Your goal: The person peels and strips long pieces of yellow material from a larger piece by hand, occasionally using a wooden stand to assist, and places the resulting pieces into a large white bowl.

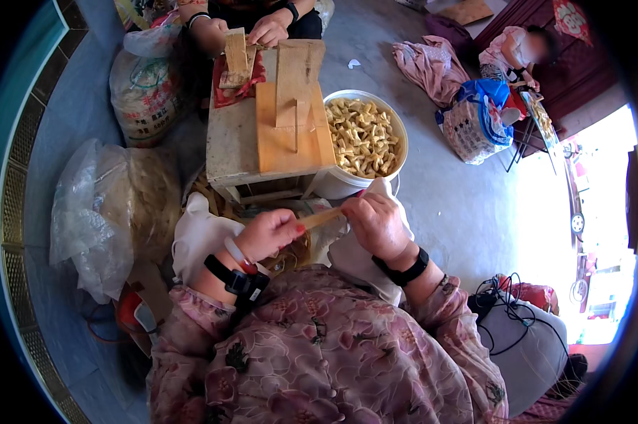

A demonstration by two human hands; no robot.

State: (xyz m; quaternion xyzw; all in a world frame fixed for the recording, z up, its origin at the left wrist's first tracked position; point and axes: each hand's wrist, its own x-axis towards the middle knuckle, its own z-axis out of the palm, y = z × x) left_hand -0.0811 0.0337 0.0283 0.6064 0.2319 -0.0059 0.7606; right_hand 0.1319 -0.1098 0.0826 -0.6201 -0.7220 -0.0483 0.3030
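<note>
Between my two hands a flat, pale yellow strip (320, 217) is stretched above my lap. My left hand (268, 233) pinches one end between thumb and fingers. The other end goes into the closed fingers of my right hand (371, 218), which hide it. Just beyond stands a low table (231, 153) bearing an orange-brown wooden board (268, 143). An upright wooden plank (297, 79) with a thin wooden piece (297, 124) is on that board. A white bucket (402, 153) full of knotted yellow pieces (361, 138) stands beside the table.
Across the table, a person's hands (268, 29) work at another wooden stand (236, 53). Plastic bags (93, 212) and a woven sack (144, 95) stand at left. Another person (509, 50) sits at the far right near a bag (472, 127). Black cables (509, 312) lie over a stool at right.
</note>
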